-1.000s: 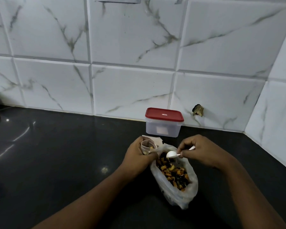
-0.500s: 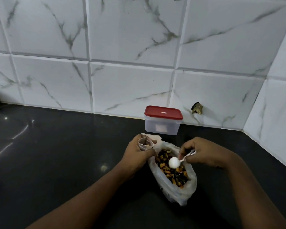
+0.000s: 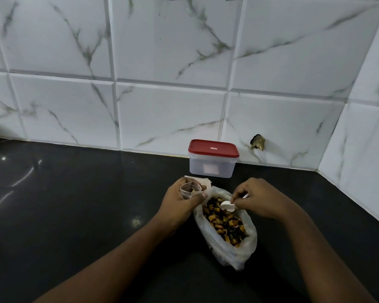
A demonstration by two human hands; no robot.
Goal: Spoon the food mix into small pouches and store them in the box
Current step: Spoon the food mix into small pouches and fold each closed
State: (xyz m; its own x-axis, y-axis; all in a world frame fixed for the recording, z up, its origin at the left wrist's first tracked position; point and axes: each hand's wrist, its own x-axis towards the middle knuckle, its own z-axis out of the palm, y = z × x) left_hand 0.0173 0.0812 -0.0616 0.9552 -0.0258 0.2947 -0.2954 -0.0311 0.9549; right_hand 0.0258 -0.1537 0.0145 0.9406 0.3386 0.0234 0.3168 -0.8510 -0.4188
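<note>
On the bench the bag is lying open for scooping, the lidded box waiting behind; the left hand is gripping a pouch mouth-up beside it, the right hand pinching a spoon, seemingly dipping into the mix

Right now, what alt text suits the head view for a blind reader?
A person's left hand holds a small open pouch while the right hand pinches a white spoon over an open plastic bag of food mix on a dark counter. Behind, a clear box with a red lid stands shut by a tiled wall.
</note>
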